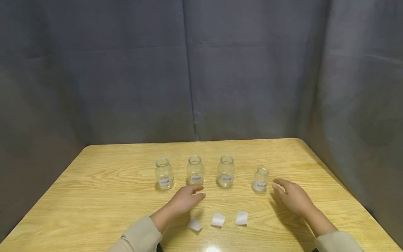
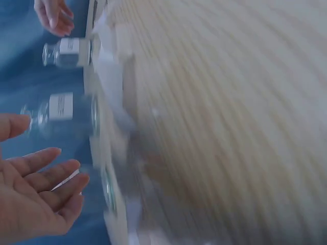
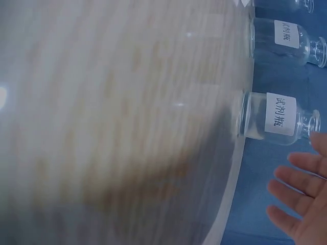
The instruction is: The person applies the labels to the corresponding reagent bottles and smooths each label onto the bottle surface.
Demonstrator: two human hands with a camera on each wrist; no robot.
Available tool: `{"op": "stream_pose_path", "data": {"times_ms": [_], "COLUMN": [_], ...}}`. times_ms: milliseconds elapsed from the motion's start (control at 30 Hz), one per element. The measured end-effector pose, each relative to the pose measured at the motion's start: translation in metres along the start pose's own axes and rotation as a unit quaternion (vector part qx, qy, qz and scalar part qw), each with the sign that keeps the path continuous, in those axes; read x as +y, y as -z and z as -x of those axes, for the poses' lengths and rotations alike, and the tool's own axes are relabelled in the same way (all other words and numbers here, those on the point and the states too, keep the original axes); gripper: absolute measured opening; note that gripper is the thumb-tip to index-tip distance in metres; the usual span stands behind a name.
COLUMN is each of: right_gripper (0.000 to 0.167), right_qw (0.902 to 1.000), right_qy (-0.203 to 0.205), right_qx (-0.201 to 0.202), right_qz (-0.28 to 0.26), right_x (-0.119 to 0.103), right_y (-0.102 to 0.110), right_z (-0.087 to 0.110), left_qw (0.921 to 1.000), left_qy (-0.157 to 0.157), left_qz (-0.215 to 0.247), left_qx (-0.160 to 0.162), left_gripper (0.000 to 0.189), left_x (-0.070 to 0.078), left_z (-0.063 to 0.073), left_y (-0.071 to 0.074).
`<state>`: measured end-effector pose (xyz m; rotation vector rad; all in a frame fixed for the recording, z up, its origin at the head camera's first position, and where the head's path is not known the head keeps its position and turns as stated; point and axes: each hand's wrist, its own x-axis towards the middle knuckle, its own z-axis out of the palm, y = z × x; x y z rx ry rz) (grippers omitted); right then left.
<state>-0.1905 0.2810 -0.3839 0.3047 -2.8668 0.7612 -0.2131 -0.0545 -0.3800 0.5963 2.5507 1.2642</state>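
Several clear glass reagent bottles with white labels stand in a row, mouths open. My left hand [image 1: 186,200] hovers in front of the second bottle from the left [image 1: 195,170], overlapping its base in the head view; fingers [image 2: 56,176] are loosely spread and hold nothing. To its left is the leftmost bottle [image 1: 164,174]; right of the middle stands another bottle [image 1: 225,171]. My right hand [image 1: 295,196] is beside the smaller rightmost bottle [image 1: 260,180], fingers spread and holding nothing. In the right wrist view, its fingertips come close to that bottle's neck [image 3: 310,122].
Three small white paper pieces lie nearer me: a left one [image 1: 194,224], a middle one [image 1: 218,219] and a right one [image 1: 241,217]. The wooden table [image 1: 104,189] has dark curtains [image 1: 132,77] behind it and at both sides.
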Motion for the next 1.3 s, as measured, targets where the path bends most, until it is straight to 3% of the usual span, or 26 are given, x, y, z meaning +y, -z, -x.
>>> {"op": "stream_pose_path", "data": {"times_ms": [133, 233, 300, 433, 500, 633, 900, 1100, 1300], "right_gripper": [0.052, 0.058, 0.062, 0.07, 0.073, 0.08, 0.086, 0.086, 0.087], "right_qw": [0.9996, 0.9995, 0.9994, 0.9978, 0.9965, 0.9935, 0.9897, 0.9861, 0.9849], "right_qy": [0.005, 0.012, 0.013, 0.013, 0.01, -0.005, -0.016, -0.014, -0.015], "right_qx": [0.009, 0.001, -0.004, -0.012, -0.019, -0.026, -0.028, -0.031, -0.031], "right_qz": [0.028, 0.029, 0.032, 0.063, 0.081, 0.111, 0.139, 0.163, 0.17], "right_x": [0.0, 0.003, 0.007, 0.012, 0.014, 0.017, 0.018, 0.017, 0.016], "right_y": [0.002, 0.004, 0.006, 0.012, 0.015, 0.022, 0.028, 0.027, 0.028], "right_z": [-0.001, -0.001, 0.0, 0.002, 0.002, 0.004, -0.001, -0.006, -0.007], "left_qw": [0.9978, 0.9895, 0.9795, 0.9503, 0.9363, 0.9207, 0.9051, 0.9067, 0.9051], "left_qy": [-0.014, -0.032, -0.043, -0.051, -0.04, 0.001, 0.054, 0.071, 0.074], "left_qz": [-0.053, -0.116, -0.168, -0.267, -0.305, -0.349, -0.389, -0.39, -0.393], "left_qx": [0.038, 0.08, 0.103, 0.151, 0.169, 0.174, 0.164, 0.144, 0.144], "left_gripper": [0.055, 0.056, 0.056, 0.057, 0.061, 0.078, 0.093, 0.094, 0.095], "left_x": [-0.014, -0.023, -0.026, -0.034, -0.039, -0.051, -0.065, -0.063, -0.06], "left_z": [0.017, 0.03, 0.038, 0.051, 0.057, 0.067, 0.078, 0.082, 0.081], "left_y": [0.019, 0.031, 0.038, 0.054, 0.062, 0.077, 0.104, 0.114, 0.118]}}
